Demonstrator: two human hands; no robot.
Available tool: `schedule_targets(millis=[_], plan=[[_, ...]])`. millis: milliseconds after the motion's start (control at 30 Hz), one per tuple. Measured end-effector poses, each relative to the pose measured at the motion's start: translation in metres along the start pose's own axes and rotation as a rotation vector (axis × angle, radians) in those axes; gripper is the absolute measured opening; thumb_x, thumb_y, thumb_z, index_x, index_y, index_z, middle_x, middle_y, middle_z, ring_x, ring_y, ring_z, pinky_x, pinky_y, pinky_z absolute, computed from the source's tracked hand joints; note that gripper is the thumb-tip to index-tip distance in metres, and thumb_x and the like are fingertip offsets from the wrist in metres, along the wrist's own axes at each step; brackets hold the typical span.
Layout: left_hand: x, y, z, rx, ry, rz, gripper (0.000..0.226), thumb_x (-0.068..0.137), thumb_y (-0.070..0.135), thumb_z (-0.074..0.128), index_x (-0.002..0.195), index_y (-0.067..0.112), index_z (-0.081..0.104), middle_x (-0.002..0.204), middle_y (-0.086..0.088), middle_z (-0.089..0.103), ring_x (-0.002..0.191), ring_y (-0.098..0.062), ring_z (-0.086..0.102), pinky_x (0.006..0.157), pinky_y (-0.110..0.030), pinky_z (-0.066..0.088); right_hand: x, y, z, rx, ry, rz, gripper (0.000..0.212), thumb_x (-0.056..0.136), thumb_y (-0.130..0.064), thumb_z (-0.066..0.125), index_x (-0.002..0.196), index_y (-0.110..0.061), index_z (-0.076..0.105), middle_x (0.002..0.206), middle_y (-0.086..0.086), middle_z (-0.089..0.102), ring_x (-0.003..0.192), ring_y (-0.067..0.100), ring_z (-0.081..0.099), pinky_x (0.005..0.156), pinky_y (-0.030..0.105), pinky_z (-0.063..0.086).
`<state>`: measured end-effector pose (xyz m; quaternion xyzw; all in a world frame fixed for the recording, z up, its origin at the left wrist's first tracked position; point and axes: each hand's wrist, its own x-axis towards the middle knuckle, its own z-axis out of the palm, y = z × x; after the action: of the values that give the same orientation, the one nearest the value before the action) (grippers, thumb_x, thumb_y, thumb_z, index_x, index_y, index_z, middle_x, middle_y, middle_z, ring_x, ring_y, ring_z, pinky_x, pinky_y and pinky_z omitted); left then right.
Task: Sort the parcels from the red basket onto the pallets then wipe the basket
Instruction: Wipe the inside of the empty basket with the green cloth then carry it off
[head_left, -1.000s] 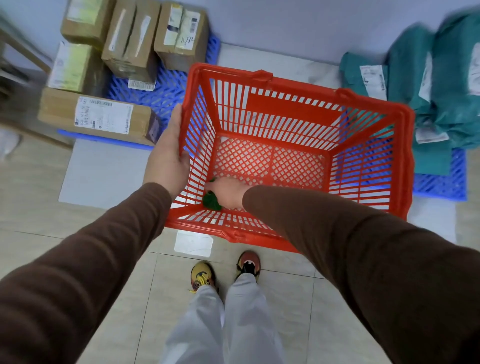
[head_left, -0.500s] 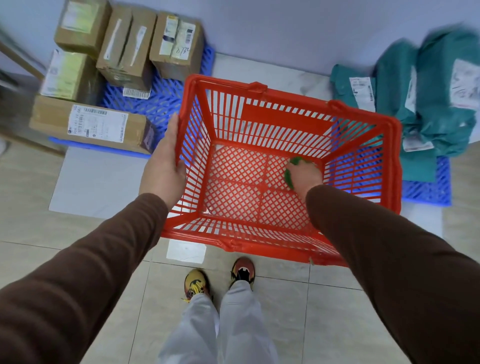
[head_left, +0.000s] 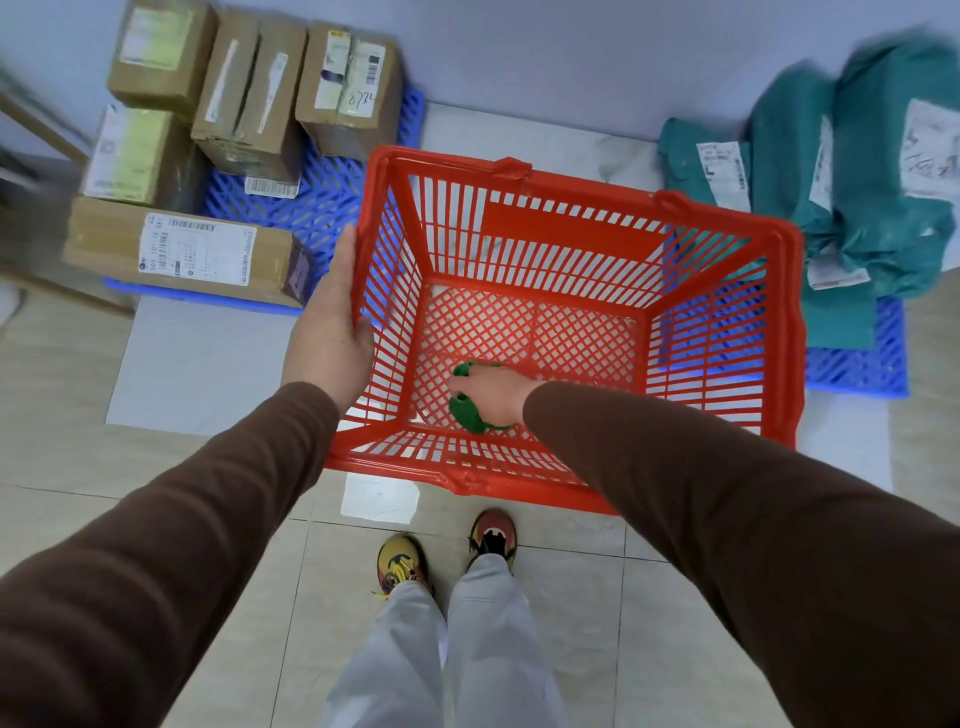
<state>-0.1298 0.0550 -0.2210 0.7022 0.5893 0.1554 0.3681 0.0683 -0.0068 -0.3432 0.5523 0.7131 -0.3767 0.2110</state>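
The right hand has its fingers closed around a green cloth, pressed on the mesh floor of the red basket toward its 7 o'clock corner. The left hand clasps the basket's rim at 9 o'clock, thumb inside, fingers outside the wall. Both sleeves are brown. Cardboard boxes sit on a blue pallet at 10 o'clock; teal mailer bags lie on another blue pallet at 2 o'clock.

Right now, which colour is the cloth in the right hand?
Green. The cloth is bunched under the right hand on the basket floor; the head view shows it.
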Motion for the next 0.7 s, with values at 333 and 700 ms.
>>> schedule_targets(millis=[333,700], plan=[[-0.001,0.001,0.000,0.017,0.012,0.001,0.075,0.101,0.032,0.050,0.157,0.044,0.002,0.145,-0.002,0.051,0.116,-0.021,0.060,0.099,-0.046,0.053,-0.097,0.102,0.023,-0.117,-0.177,0.372,0.036,0.103,-0.019,0.046,0.138,-0.016,0.054,0.136,0.008,0.059,0.119,0.030,0.060,0.101,0.039,0.050],[-0.001,0.007,-0.009,-0.007,-0.087,-0.029,0.081,0.096,0.044,0.054,0.152,0.053,-0.004,0.139,-0.001,0.057,0.111,-0.025,0.066,0.095,-0.054,0.054,-0.170,0.071,-0.029,0.676,0.530,0.401,0.013,0.095,-0.023,0.060,0.086,-0.014,0.063,0.086,0.010,0.069,0.085,0.029,0.067,0.077,0.038,0.051]])
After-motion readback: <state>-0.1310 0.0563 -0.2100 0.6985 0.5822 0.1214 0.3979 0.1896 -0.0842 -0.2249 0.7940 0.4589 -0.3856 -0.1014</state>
